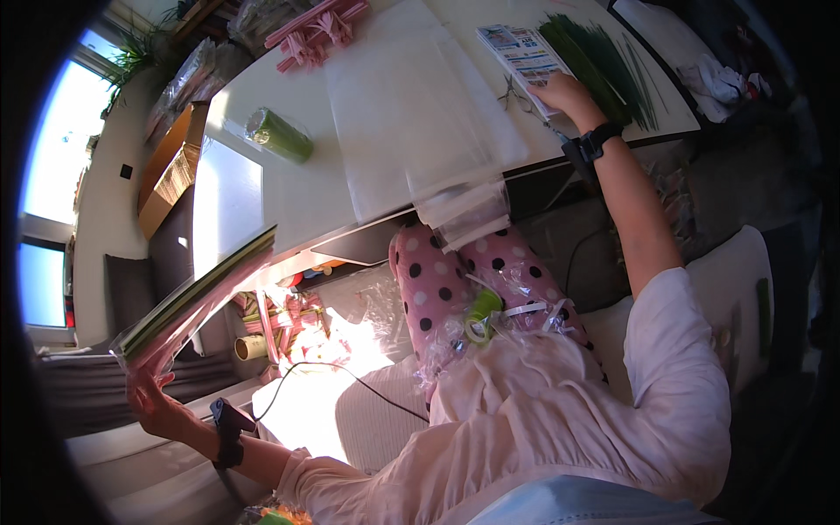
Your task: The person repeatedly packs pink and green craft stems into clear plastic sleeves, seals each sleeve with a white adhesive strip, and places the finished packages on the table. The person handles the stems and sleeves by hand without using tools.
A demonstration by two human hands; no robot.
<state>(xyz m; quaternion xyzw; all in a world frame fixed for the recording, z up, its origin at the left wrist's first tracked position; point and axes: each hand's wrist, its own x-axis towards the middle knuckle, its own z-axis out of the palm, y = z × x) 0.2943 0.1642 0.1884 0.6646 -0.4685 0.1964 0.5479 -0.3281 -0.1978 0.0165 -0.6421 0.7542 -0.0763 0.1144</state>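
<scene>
My left hand (pixel 154 407), raised at the lower left, grips the lower end of a clear plastic bag (pixel 203 298). Long green and pink strips show through its film. Out over the white table (pixel 289 190), my right hand (pixel 564 95) has its fingers on the near end of a stack of printed leaflets (pixel 518 56). Its fingertips are partly hidden. Scissors (pixel 518 98) lie beside the stack. To its right is a bundle of dark green stems (pixel 590 69). Clear plastic sleeves (pixel 407 98) are spread over the table's middle, and some hang over its front edge.
A wrapped green roll (pixel 279 134) and pink bundles (pixel 318 33) are on the table. Green tape (pixel 484 315) and plastic scraps lie on my lap. A black cable (pixel 354 377) crosses the seat. Left of the table is a cardboard box (pixel 174 177); pink-green strips (pixel 285 321) lie below.
</scene>
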